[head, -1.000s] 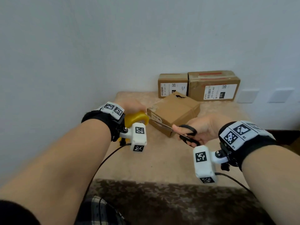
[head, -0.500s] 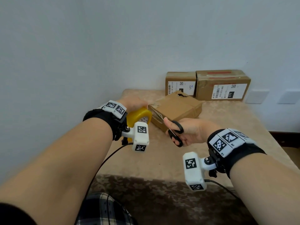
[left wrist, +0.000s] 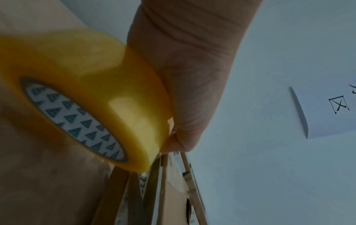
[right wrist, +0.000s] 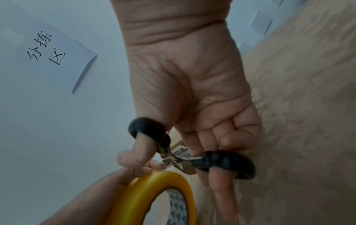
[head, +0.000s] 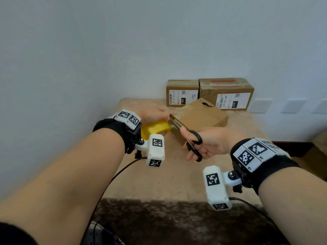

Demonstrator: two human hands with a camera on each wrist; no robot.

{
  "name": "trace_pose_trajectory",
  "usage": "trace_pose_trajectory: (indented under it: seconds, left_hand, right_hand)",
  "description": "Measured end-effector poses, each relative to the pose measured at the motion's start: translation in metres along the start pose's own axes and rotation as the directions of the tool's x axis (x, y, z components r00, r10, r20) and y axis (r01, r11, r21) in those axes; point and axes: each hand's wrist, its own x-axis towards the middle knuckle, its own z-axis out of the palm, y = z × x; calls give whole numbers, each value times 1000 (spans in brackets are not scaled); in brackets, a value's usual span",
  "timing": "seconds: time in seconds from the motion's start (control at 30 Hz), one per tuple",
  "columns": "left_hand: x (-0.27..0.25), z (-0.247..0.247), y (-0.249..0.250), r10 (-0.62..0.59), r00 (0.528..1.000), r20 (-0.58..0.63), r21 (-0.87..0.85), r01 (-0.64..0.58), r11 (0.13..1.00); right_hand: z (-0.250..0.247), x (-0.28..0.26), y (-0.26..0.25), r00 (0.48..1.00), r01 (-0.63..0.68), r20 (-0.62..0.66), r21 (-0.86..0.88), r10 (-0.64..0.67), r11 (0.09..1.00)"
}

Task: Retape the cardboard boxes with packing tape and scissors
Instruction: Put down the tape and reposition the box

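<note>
Nearest, the right hand grips the black-handled scissors, thumb and fingers through the loops, blades pointing left toward the tape. Just beyond, the left hand clasps the yellow tape roll against the near-left end of the angled cardboard box; the strip between roll and box is probably taut, though blur hides it. Farther back, two boxes stand against the wall.

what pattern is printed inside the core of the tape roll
Small dark triangles in rows on white, lining the core of the yellow tape roll; clearest in the left wrist view.
</note>
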Motion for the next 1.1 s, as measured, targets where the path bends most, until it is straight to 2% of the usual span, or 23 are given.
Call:
trace_pose_trajectory:
  seconds: [0.1,0.2,0.37,0.7,0.83,0.93,1.1]
  left_hand:
    - [5,7,8,29,1000,0,-11,-29,1000]
    - [10,9,8,-2,1000,-2,-110,1,994]
    - [10,15,1,-54,993,-108,-171,35,985]
    - [16,39,-4,22,959,-282,-220,-87,972]
    - [12,38,-9,50,970,-238,-289,-120,950]
    - [11,35,-14,27,982,-185,-343,-91,935]
    - [8,34,-12,-33,982,-188,-367,-39,929]
  right_hand:
    - [-2,1,5,1000,10,-20,24,-9,1000]
    - [1,5,7,997,53,-57,33,-51,998]
    - [4,15,11,984,136,-115,15,-134,991]
    - [-2,20,30,952,246,-178,-38,-249,969]
    - [-4,21,37,942,287,-179,-16,-285,958]
    - [-4,23,41,925,331,-199,1,-324,944]
    - [-4,28,42,905,374,-223,9,-363,927]
